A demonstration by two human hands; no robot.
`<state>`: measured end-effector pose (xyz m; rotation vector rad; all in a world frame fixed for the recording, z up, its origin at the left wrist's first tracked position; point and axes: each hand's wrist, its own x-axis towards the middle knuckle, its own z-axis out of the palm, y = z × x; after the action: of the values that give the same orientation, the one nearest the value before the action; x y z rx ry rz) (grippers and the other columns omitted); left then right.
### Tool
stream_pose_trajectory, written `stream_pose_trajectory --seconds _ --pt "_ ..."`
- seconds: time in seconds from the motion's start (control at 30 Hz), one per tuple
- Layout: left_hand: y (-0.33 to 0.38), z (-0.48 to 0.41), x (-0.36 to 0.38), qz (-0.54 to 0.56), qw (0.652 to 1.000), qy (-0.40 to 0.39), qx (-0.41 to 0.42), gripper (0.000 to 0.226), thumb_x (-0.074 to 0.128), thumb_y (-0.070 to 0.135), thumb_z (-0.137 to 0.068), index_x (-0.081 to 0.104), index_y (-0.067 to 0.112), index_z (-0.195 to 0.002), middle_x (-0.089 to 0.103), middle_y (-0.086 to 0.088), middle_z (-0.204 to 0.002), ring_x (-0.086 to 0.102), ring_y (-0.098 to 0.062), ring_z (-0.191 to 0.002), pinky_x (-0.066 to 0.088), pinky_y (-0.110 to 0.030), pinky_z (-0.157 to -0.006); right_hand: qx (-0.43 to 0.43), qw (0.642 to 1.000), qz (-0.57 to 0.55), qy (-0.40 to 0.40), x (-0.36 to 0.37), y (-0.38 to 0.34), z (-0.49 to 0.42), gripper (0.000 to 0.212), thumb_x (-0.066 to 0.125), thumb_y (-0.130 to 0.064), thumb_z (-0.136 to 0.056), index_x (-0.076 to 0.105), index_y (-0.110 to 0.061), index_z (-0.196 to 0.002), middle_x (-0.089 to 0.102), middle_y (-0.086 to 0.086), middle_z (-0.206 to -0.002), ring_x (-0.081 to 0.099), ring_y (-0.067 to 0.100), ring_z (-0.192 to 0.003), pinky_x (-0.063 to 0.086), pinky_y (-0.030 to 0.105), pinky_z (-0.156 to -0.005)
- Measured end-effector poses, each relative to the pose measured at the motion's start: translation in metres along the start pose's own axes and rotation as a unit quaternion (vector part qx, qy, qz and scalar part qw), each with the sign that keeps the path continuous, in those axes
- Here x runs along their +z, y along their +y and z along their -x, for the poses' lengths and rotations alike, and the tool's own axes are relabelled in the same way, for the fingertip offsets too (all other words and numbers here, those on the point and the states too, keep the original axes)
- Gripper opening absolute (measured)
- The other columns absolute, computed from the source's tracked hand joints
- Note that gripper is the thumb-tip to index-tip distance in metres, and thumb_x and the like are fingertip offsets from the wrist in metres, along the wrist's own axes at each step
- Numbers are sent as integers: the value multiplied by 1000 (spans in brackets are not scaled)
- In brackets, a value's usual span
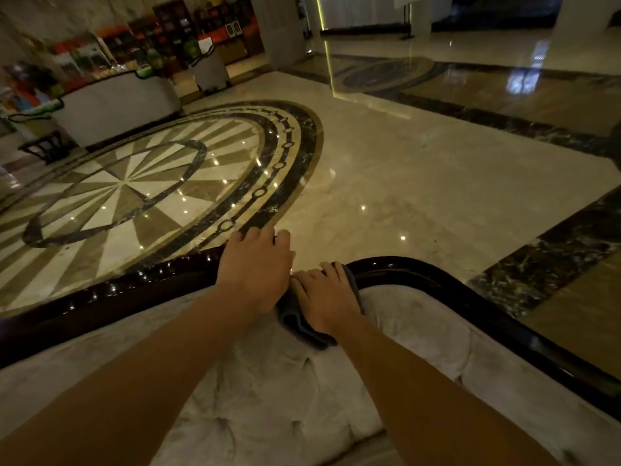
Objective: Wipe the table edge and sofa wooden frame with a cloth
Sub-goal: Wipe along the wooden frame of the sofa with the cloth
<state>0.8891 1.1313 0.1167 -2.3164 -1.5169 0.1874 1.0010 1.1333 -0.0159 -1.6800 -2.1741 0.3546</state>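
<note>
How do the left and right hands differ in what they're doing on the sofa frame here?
The left hand lies bare on the wooden frame, fingers bent over its far side; the right hand presses a dark cloth onto it. The left hand reaches further forward than the right hand. Both are on the top rail, side by side.

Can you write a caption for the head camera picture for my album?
Right hand presses a cloth on the sofa's frame; left hand holds the frame beside it.

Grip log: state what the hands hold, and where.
Left hand curls over the wooden frame; right hand presses flat on the cloth, at its middle.
</note>
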Motion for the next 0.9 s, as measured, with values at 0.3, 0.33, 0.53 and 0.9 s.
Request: stream_pose_trajectory --seconds 0.3,0.33,0.53,0.9 --pt "71 -7 58 -120 978 -169 8 29 34 21 -99 59 14 -111 65 -8 -115 57 -28 -111 30 -46 -110 61 994 71 48 -26 69 10 45 24 -45 -101 51 -20 -127 57 8 -132 43 36 -125 24 51 -113" --pt "76 -12 65 -69 984 -162 -11 27 34 22 -98 57 14 -112 65 -8 -115 58 -28 -109 36 -44 -103 69 994 68 57 -28 77 11 45 25 -45 -101 52 -20 -126 58 8 -130 44 36 -123 26 50 -112" --pt "130 -52 86 147 975 -131 -100 41 25 44 -101 47 14 -117 58 -14 -118 57 -33 -104 44 -45 -88 136 983 36 116 -32 133 35 46 24 -44 -101 52 -20 -128 62 9 -129 48 37 -123 31 52 -111" --pt "329 -73 65 27 973 -123 195 56 10 47 -94 49 22 -125 55 -11 -128 45 -39 -120 23 -63 -109 373 923 87 12 -40 264 248 46 23 -47 -100 55 -18 -117 65 7 -120 52 35 -120 41 53 -104"
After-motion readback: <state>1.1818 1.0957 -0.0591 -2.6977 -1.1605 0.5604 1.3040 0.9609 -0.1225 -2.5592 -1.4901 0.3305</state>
